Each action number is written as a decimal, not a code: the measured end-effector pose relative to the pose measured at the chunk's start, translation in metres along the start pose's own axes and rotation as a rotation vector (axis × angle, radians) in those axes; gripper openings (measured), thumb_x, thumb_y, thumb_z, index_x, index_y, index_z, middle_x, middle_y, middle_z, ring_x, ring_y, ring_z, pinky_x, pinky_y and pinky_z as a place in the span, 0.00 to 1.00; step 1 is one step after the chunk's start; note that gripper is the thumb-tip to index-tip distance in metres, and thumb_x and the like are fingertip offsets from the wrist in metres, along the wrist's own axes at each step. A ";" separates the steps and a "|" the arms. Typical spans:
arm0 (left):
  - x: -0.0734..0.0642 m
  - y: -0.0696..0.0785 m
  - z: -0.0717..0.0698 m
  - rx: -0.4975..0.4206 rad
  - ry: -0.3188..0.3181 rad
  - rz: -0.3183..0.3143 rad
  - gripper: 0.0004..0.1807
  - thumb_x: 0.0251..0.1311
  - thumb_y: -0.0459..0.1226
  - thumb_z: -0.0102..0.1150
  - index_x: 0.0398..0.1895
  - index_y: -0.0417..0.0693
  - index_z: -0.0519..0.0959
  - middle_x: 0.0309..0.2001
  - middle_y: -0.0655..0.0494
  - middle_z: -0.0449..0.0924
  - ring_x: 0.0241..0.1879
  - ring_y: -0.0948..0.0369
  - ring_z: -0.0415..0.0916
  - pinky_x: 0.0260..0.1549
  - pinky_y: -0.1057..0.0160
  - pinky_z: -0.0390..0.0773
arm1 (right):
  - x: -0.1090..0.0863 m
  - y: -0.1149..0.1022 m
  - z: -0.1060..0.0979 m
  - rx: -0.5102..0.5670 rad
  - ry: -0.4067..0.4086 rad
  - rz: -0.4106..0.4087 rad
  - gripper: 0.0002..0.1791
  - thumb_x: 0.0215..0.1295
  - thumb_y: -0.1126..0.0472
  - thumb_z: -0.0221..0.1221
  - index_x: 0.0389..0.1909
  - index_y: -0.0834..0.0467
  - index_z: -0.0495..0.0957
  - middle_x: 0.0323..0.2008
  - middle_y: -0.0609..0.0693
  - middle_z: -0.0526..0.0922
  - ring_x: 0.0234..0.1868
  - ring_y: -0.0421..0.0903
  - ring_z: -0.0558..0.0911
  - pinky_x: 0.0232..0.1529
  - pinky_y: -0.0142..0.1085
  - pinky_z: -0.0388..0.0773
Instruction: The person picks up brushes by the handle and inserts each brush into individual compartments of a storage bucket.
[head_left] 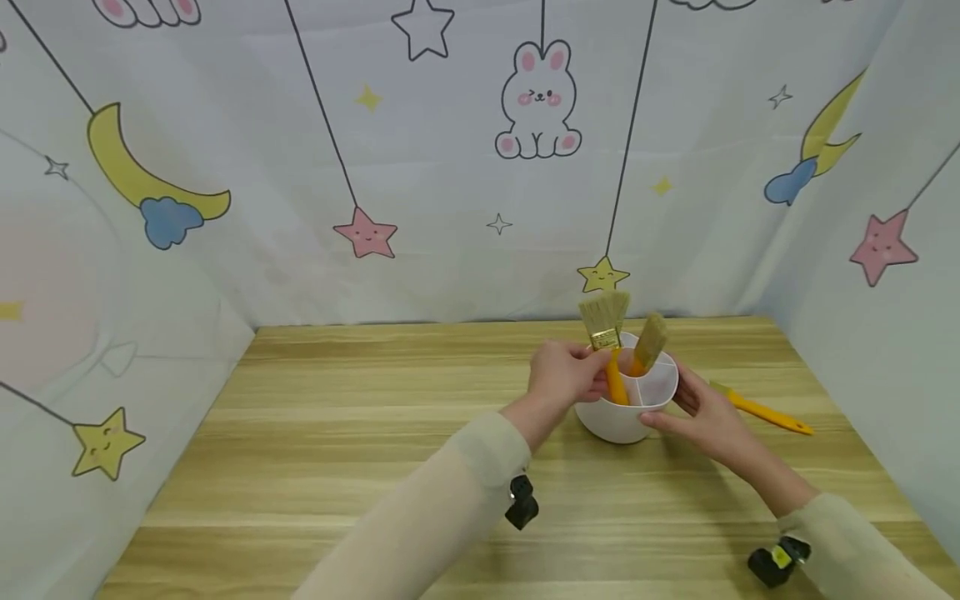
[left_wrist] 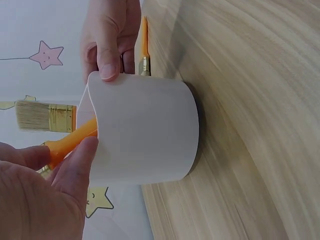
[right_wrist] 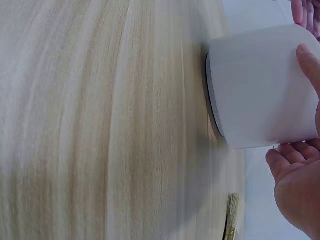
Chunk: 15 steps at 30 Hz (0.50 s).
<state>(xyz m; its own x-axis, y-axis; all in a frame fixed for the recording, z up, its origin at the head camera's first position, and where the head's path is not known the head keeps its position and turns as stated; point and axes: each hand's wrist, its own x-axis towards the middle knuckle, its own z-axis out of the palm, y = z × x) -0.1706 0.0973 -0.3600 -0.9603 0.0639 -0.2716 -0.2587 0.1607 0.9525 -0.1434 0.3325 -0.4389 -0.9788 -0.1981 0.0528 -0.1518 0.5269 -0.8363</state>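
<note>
A white divided holder (head_left: 617, 423) stands on the wooden table toward the right. My left hand (head_left: 566, 377) pinches a paintbrush (head_left: 617, 379) by its orange handle, bristles up, with the handle's lower end inside the holder. A second paintbrush (head_left: 651, 340) leans in another part of the holder, its bristles above the rim. My right hand (head_left: 705, 417) grips the holder's right side, thumb on the front wall and fingers behind, as the right wrist view also shows on the holder (right_wrist: 262, 87).
Another orange-handled paintbrush (head_left: 768, 412) lies on the table (head_left: 360, 433) right of the holder, behind my right hand. A white curtain (head_left: 450, 183) with printed stars, moons and a rabbit hangs along the table's back and sides.
</note>
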 end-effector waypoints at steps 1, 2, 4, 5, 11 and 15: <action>0.000 0.000 -0.001 -0.010 -0.008 -0.003 0.16 0.72 0.39 0.70 0.51 0.33 0.87 0.30 0.46 0.90 0.34 0.52 0.92 0.31 0.61 0.90 | 0.000 0.000 0.000 0.001 -0.001 -0.001 0.58 0.69 0.57 0.73 0.87 0.63 0.45 0.81 0.70 0.57 0.78 0.72 0.64 0.71 0.60 0.66; 0.000 0.000 -0.002 -0.018 -0.015 -0.008 0.17 0.72 0.39 0.70 0.52 0.33 0.87 0.31 0.45 0.90 0.34 0.51 0.92 0.31 0.61 0.90 | 0.000 0.001 0.000 0.002 -0.002 -0.003 0.58 0.69 0.57 0.73 0.87 0.63 0.45 0.81 0.70 0.57 0.78 0.72 0.64 0.71 0.60 0.66; 0.000 0.000 -0.004 -0.030 -0.033 -0.014 0.17 0.73 0.39 0.69 0.53 0.32 0.86 0.32 0.44 0.91 0.35 0.51 0.92 0.32 0.60 0.91 | 0.000 0.002 0.000 0.001 -0.003 -0.004 0.58 0.69 0.57 0.73 0.87 0.63 0.45 0.81 0.69 0.58 0.78 0.72 0.64 0.71 0.59 0.66; 0.001 0.000 -0.005 -0.037 -0.042 -0.017 0.17 0.73 0.39 0.68 0.53 0.32 0.86 0.33 0.44 0.91 0.36 0.50 0.92 0.32 0.60 0.91 | 0.000 0.002 0.000 -0.002 -0.003 -0.004 0.58 0.69 0.57 0.74 0.87 0.63 0.45 0.81 0.69 0.58 0.78 0.71 0.65 0.71 0.57 0.68; 0.004 0.000 -0.009 -0.053 -0.085 -0.054 0.18 0.75 0.40 0.65 0.54 0.32 0.86 0.34 0.42 0.91 0.39 0.49 0.92 0.33 0.61 0.90 | 0.000 0.002 -0.001 -0.011 -0.004 -0.008 0.57 0.69 0.58 0.74 0.87 0.62 0.45 0.81 0.68 0.58 0.78 0.70 0.65 0.70 0.35 0.74; 0.005 0.002 -0.011 -0.059 -0.102 -0.081 0.17 0.76 0.41 0.64 0.50 0.32 0.87 0.35 0.40 0.91 0.39 0.48 0.92 0.33 0.60 0.90 | 0.001 0.001 -0.002 -0.011 -0.010 -0.010 0.57 0.69 0.57 0.73 0.87 0.61 0.45 0.82 0.68 0.58 0.78 0.70 0.65 0.71 0.42 0.73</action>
<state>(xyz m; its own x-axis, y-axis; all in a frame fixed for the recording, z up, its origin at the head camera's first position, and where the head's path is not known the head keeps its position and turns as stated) -0.1766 0.0868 -0.3580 -0.9212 0.1530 -0.3578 -0.3437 0.1111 0.9325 -0.1445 0.3343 -0.4389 -0.9757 -0.2118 0.0558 -0.1633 0.5336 -0.8298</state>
